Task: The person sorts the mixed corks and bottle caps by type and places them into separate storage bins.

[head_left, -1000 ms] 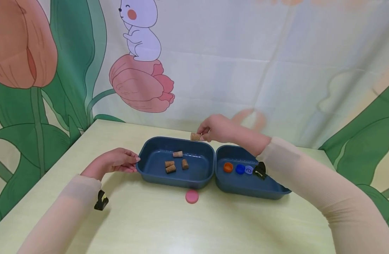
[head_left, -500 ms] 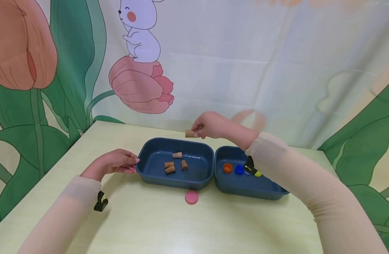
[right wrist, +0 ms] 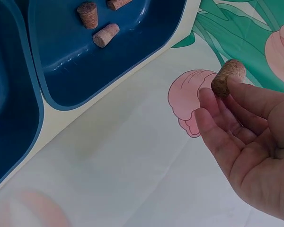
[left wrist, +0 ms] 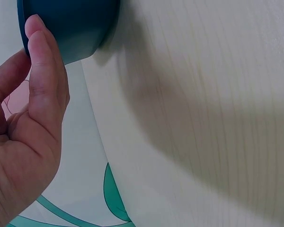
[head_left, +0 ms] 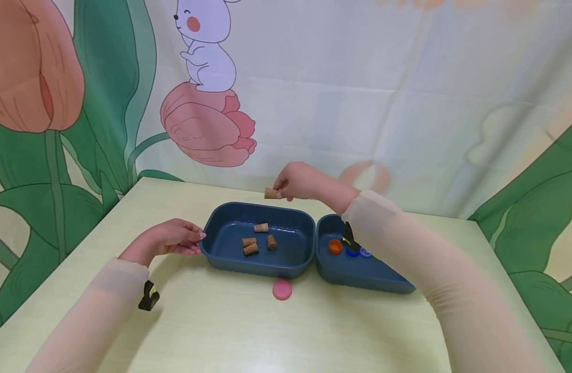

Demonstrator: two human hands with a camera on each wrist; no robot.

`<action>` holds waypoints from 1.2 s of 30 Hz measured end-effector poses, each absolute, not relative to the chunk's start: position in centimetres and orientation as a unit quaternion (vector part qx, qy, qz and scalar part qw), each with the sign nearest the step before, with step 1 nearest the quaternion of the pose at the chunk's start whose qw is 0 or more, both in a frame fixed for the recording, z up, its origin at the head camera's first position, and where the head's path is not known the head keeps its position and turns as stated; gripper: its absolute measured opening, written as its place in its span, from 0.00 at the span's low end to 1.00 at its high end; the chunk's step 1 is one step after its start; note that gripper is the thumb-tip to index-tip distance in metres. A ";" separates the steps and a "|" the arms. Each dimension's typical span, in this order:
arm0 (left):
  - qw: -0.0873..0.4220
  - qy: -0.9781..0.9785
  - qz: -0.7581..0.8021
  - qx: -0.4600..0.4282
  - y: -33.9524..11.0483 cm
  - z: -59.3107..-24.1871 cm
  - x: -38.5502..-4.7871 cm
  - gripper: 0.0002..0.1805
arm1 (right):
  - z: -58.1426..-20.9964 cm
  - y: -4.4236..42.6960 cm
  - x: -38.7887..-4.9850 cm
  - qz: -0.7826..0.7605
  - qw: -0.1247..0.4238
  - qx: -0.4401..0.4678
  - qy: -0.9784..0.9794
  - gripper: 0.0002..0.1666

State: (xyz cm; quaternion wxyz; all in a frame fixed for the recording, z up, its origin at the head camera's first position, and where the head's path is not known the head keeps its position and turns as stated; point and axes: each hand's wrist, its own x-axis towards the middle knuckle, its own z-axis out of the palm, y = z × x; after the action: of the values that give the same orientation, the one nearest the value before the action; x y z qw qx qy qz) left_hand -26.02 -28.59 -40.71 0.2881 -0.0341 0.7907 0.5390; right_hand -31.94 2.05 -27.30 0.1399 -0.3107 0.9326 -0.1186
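My right hand [head_left: 299, 181] pinches a cork [head_left: 271, 193] between thumb and fingers, above the back edge of the left blue tray [head_left: 262, 269]. The right wrist view shows this cork [right wrist: 228, 78] tilted at the fingertips. Inside that tray lie several more corks [head_left: 251, 249]. At its left end my left hand [head_left: 174, 238] holds the rim, thumb at the edge and fingers along the outer wall. In the left wrist view those fingers [left wrist: 43, 75] lie fairly straight against the tray [left wrist: 75, 33].
A second blue tray [head_left: 356, 280] stands against the right end of the first, partly covered by the right sleeve. It contains an orange bottle cap [head_left: 334, 246] and blue caps [head_left: 366, 252]. A pink round cap [head_left: 282, 289] lies on the table in front. A printed curtain [head_left: 314, 103] hangs behind.
My right hand has moved left with the cork, rising slightly, from the left tray's back right corner to behind its middle. The left hand stays at the rim.
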 end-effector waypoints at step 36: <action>0.286 0.786 0.546 -0.039 -28.9 -40.8 -26.2 0.13 | -33.6 -2.0 -35.9 -0.117 0.202 -0.316 0.920 0.16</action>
State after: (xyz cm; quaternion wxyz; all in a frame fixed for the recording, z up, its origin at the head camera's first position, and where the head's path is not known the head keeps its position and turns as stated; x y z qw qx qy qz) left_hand -26.16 -28.86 -40.80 0.2862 -0.0387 0.7864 0.5460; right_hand -35.89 -1.98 -33.63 0.2020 -0.3159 0.9196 -0.1169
